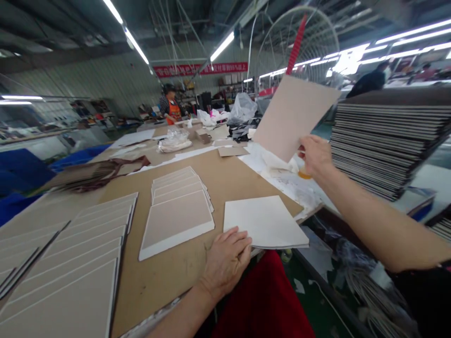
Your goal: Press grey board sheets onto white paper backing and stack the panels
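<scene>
My right hand point(315, 157) is raised over the table's right side and pinches the lower corner of a beige cardboard sheet point(294, 115), which tilts up in the air. My left hand point(225, 260) rests palm down near the table's front edge, fingers together, touching the near left corner of a small stack of white paper sheets point(266, 220). Left of that stack lies a fanned row of beige boards mounted on white paper point(176, 211). A longer overlapping row of the same boards point(73, 263) runs along the near left.
A tall pile of dark-edged boards point(387, 141) stands at the right. The brown work table point(218, 178) carries white paper, plastic bags point(174, 141) and scraps farther back. A person in an orange vest point(171, 109) works at the far end. Red cloth point(264, 300) lies below the front edge.
</scene>
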The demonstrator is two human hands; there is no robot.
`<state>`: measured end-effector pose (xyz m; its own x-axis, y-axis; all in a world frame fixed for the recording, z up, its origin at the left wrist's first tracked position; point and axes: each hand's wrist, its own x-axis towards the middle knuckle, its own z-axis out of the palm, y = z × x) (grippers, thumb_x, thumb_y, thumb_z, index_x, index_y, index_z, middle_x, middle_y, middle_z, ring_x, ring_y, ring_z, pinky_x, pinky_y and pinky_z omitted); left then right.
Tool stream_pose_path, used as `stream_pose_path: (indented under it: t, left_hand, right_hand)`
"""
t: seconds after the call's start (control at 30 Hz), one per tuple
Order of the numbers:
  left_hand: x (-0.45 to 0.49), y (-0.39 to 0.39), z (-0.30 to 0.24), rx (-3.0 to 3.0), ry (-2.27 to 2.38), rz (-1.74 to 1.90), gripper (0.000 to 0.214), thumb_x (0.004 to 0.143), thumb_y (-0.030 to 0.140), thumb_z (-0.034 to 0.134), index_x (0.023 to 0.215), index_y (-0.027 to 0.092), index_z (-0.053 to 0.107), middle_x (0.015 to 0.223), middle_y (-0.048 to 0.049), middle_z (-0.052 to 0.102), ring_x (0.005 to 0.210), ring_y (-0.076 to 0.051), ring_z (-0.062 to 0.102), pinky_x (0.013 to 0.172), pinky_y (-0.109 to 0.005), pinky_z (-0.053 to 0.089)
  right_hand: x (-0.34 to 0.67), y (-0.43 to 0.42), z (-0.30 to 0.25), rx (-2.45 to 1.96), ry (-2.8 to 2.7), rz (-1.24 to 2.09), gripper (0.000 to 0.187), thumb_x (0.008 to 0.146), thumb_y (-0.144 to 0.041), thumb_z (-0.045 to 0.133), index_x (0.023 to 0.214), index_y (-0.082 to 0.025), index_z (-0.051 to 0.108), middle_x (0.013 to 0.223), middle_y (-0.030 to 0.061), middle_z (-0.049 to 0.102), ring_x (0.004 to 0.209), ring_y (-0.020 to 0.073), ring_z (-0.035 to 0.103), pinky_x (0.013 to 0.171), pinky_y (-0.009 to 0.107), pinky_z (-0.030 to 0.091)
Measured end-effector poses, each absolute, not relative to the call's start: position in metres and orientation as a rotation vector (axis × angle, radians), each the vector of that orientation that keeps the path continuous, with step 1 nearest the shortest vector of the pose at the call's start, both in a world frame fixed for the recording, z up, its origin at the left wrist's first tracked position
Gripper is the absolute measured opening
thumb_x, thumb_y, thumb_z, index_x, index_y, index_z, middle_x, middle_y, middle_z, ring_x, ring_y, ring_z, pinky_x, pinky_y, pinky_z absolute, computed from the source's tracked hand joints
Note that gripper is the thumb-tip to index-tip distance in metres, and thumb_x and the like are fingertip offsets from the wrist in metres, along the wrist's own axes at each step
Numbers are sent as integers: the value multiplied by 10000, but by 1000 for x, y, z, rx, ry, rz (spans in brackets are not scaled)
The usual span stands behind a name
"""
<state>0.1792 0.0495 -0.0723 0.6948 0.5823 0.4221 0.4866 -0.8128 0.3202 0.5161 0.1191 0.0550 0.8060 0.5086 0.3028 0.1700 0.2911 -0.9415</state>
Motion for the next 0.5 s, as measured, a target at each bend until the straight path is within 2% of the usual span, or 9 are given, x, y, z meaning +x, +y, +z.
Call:
stream_pose_path:
  t: [0.1,0.17,0.27,0.33,0.37,0.43,0.5]
  left_hand:
    - [176,45,-72,2763,815,810,238,875,182,580,1063,278,691,1161,-8,703,1178,-249,576,1018,-447,444]
    - [173,43,-72,2716,773,828,219,833,220,658,1040,283,696,1156,-8,704,1176,-251,577,1031,-437,432]
    - [171,40,-70,2446,805,886,219,688,289,807,889,247,730,1049,-34,735,1081,-270,619,1000,-421,448]
    - [173,37,-65,2103,923,934,210,721,347,771,886,222,735,975,-57,742,968,-247,653,917,-384,491]
    - [176,35,-62,1894,972,959,255,777,395,711,956,213,729,985,-70,739,932,-234,662,863,-362,512]
    - [182,31,-54,1507,1002,1011,439,864,512,572,1153,196,666,1081,-101,717,931,-227,668,785,-333,533]
    - [188,29,-48,1278,977,1087,597,844,619,544,1236,176,620,1140,-122,694,971,-242,659,770,-327,540]
  right_hand:
    - [492,79,47,-1100,-593,394,232,855,-224,672,663,-165,556,646,-51,526,532,79,493,464,176,460]
    - [475,51,36,-996,-586,475,214,744,-253,743,626,-180,580,636,-48,543,555,82,512,504,167,511]
    - [448,13,7,-924,-561,564,260,583,-299,858,623,-176,633,643,-27,610,600,99,580,594,173,567]
    - [427,-8,-15,-939,-538,631,304,539,-338,894,623,-166,658,672,15,665,612,137,627,583,194,582]
    - [416,-17,-26,-962,-487,689,332,504,-352,914,639,-168,673,683,22,682,613,151,642,587,203,589]
    - [394,-29,-47,-1016,-428,817,389,481,-378,928,732,-175,710,760,35,719,645,181,669,610,232,600]
    - [373,-37,-65,-1101,-456,940,431,504,-461,911,756,-167,722,771,63,734,679,223,693,633,263,602]
